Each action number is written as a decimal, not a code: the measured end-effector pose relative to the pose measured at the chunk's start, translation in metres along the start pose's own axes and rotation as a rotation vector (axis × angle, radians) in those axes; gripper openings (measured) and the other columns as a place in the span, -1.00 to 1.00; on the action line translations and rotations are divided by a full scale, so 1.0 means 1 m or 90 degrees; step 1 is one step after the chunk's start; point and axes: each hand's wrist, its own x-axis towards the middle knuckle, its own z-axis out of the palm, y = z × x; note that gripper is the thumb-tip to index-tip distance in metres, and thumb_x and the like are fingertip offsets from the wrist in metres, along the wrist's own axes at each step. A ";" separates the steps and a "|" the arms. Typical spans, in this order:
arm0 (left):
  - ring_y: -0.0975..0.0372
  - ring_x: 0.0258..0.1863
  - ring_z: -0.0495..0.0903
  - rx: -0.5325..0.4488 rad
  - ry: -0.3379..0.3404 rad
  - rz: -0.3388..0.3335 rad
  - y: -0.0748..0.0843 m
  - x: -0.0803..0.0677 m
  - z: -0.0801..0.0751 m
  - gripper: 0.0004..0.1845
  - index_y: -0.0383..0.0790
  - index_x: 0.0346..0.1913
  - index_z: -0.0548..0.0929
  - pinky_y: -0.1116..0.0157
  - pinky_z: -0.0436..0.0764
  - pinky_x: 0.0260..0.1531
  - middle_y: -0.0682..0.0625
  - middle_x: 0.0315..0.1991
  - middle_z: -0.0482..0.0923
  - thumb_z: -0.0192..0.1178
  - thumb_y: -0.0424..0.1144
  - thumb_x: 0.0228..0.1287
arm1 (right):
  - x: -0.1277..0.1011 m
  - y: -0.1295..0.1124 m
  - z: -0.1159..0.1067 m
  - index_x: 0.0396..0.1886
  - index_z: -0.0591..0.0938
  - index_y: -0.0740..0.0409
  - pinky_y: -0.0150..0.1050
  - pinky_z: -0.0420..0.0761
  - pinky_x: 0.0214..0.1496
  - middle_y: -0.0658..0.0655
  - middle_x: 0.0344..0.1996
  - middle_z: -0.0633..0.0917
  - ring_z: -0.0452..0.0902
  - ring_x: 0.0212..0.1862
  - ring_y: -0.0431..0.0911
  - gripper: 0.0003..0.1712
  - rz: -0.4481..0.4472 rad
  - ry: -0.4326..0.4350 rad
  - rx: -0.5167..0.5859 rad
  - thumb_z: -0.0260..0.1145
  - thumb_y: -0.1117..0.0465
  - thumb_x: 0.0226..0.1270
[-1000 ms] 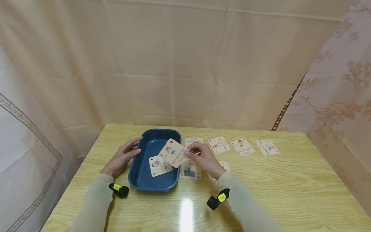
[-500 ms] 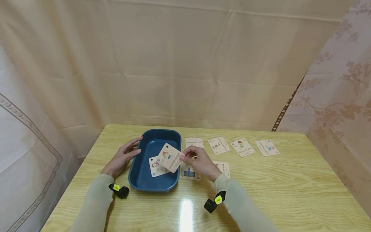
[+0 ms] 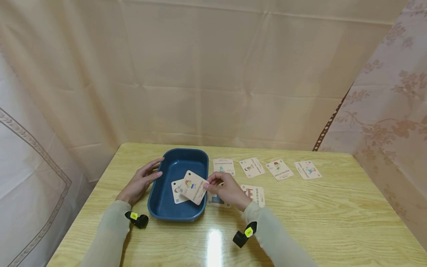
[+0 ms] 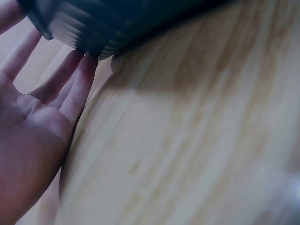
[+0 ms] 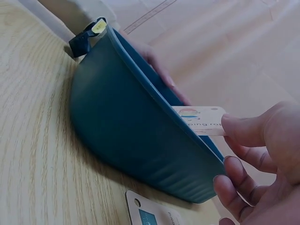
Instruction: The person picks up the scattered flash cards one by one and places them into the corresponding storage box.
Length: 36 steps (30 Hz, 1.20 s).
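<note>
My right hand pinches a picture card by its right edge, between thumb and fingers. The card is tilted over the right side of a blue plastic basin; in the right wrist view it reaches across the rim. Inside the basin lies another picture card, partly covered by the held one. My left hand rests against the basin's left side, its fingers extended. In the left wrist view, fingertips touch the basin's outer wall.
More picture cards lie right of the basin: a back row ending with one card, plus a blue-pictured card and a "break" card nearer the front. The wooden table has curtains behind and beside it.
My right hand has moved slightly left and down, bringing the pinched card further over the basin and the card inside. The "break" card has come into view. My left hand stays put.
</note>
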 end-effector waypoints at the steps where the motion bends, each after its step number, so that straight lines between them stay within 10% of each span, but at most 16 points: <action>1: -0.16 0.51 0.06 0.000 0.000 -0.001 0.000 0.000 0.000 -0.35 -0.09 0.57 0.24 -0.24 0.06 0.46 -0.20 0.57 0.05 0.18 -0.16 0.52 | 0.000 0.000 0.000 -0.21 0.68 0.23 -0.24 0.51 -0.18 0.07 -0.34 0.61 0.48 -0.23 -0.06 -0.83 0.000 -0.002 0.001 0.40 0.19 0.41; 36: -0.14 0.51 0.07 -0.012 -0.004 0.015 0.000 0.001 0.000 -0.37 -0.12 0.56 0.26 -0.21 0.07 0.47 -0.18 0.56 0.07 0.17 -0.21 0.51 | -0.007 -0.006 -0.005 -0.19 0.69 0.12 -0.23 0.54 -0.16 0.03 -0.33 0.63 0.50 -0.20 -0.05 -0.85 -0.009 0.017 -0.027 0.41 0.14 0.40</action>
